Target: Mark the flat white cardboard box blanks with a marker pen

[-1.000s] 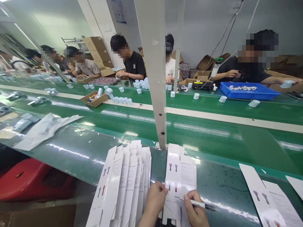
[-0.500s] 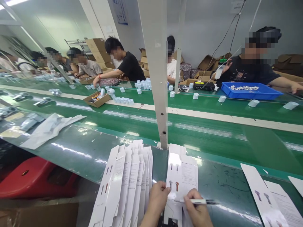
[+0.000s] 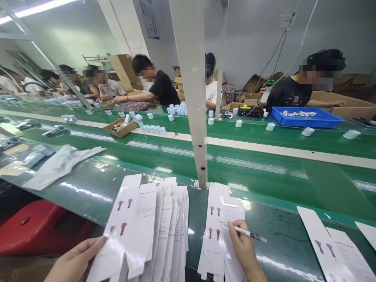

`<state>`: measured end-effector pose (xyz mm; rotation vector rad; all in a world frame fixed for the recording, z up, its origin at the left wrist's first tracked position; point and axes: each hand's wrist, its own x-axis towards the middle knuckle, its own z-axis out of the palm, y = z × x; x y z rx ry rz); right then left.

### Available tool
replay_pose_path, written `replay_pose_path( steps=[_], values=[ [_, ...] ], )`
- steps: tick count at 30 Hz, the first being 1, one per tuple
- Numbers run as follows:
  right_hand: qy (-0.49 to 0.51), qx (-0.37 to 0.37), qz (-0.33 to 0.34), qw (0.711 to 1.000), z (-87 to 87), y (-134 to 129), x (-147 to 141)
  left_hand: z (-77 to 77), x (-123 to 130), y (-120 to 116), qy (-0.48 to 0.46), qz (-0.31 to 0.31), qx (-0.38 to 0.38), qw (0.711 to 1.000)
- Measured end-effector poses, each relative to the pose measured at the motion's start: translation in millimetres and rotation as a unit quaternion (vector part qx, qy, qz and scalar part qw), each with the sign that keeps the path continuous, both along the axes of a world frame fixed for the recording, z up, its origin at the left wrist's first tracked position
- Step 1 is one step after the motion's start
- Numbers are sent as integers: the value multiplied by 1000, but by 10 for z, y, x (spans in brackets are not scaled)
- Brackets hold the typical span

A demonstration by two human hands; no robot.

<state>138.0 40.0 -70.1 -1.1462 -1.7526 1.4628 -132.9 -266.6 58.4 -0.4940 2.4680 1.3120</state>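
My left hand point(image 3: 80, 252) pinches the left edge of a flat white printed carton point(image 3: 131, 231), which lies over a fanned stack of similar flat cartons point(image 3: 167, 219). Small pictures of handheld devices and lines of text are printed on it. To the right, my right hand point(image 3: 242, 244) holds a white pen point(image 3: 249, 234) between thumb and fingers, its tip over another pile of flat cartons point(image 3: 214, 231). This hand rests on the right part of that pile.
A metal post point(image 3: 195, 98) rises behind the cartons. Beyond run green conveyor belts point(image 3: 249, 172) with white cups, a small box of parts point(image 3: 120, 127) and a blue tray point(image 3: 307, 117). People work opposite. A red stool point(image 3: 32, 227) stands lower left; more cartons point(image 3: 326, 244) lie right.
My left hand has moved left from the right pile and now holds a carton over the left stack. My right hand with the pen has shifted slightly up. The view has tilted a little.
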Motion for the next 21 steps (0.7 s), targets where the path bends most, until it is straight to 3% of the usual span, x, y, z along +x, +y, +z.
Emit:
replay_pose_path(
  steps=[2, 5, 7, 9, 12, 14, 17, 21],
  values=[
    [-5, -2, 10, 1000, -7, 10, -23, -62, -81, 92, -72, -6, 21, 997],
    [-12, 1, 18, 1000, -4, 33, -59, -37, -4, 236, 8, -62, -117, 991],
    [-14, 5, 20, 1000, 8, 45, -73, 7, 201, 347, 73, -93, -161, 980],
    [-11, 9, 21, 1000, 30, 50, -62, -14, 523, 520, 102, -119, -107, 982],
    [-1, 14, 4, 1000, 65, 14, 25, -253, 1088, 935, 27, -236, 41, 970],
    [4, 25, -15, 1000, 65, -70, 119, -488, 1389, 1261, -41, -314, 70, 946],
    [-4, 30, -6, 1000, 5, -280, 254, -748, 1598, 1650, -57, -369, -19, 928],
    [-20, 25, 60, 998, -114, -526, 315, -796, 1570, 1820, -51, -401, -96, 910]
  ],
)
